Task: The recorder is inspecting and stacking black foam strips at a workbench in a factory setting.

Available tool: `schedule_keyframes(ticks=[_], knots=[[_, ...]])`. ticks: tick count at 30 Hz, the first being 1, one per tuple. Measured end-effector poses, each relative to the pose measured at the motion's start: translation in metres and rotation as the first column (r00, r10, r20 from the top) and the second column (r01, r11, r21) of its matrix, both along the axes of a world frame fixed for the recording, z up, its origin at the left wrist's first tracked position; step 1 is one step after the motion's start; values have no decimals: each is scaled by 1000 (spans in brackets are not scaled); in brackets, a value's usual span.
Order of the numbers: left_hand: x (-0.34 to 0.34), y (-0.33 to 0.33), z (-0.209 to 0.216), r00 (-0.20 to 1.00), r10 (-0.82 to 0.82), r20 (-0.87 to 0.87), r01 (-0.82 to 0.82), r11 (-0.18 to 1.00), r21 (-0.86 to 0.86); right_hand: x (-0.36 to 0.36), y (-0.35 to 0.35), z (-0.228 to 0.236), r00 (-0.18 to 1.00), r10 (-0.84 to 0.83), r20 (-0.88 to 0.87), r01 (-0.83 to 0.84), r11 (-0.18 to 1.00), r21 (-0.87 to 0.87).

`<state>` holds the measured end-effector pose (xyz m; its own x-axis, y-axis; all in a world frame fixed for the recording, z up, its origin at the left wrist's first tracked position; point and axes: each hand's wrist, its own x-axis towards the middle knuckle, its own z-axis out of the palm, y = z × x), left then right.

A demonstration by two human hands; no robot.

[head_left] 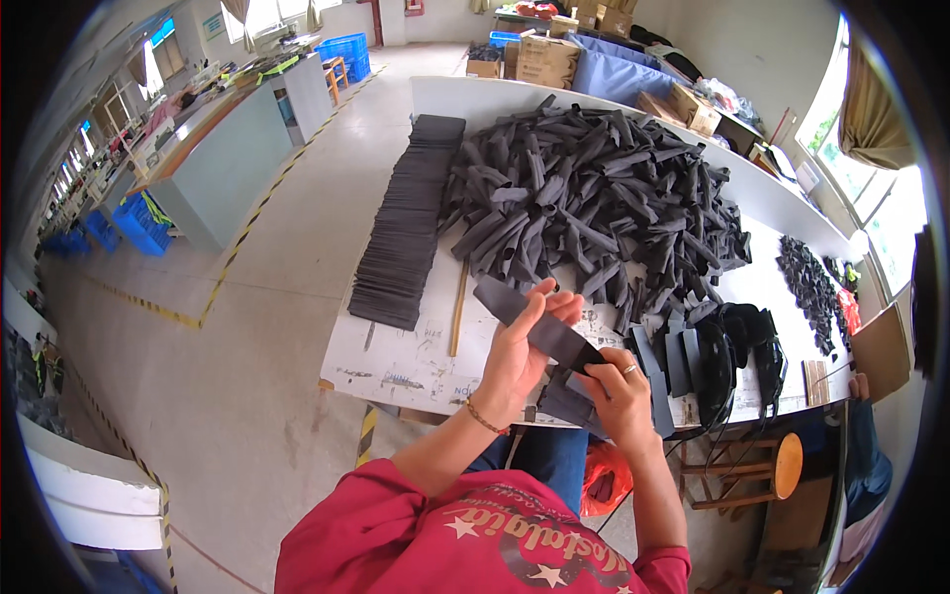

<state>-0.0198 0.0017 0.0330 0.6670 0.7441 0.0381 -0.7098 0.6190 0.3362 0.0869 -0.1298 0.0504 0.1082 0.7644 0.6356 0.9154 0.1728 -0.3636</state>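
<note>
Left hand (517, 351): thumb and spread fingers hold the dark strip (561, 343), probably for supporting it
Right hand (621, 391): pinches its near end above the counter (358, 348), maybe for control
Neat stack (404, 233): lies left, seemingly to stay separate from the loose pile (599, 198)

From the head, a fisheye looks down at the nearby table (396, 358).

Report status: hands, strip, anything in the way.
Left hand, right hand: both holding dark strip. Strip slants between them. Loose pile beyond, neat stack leftward; nothing visibly blocking.
</note>
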Motion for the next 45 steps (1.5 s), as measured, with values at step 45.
schedule_keyframes(ticks=[45], knots=[[7,-15,-11,989,147,35,-150,980,133,-23,15,0,875,-67,-479,26,995,-94]])
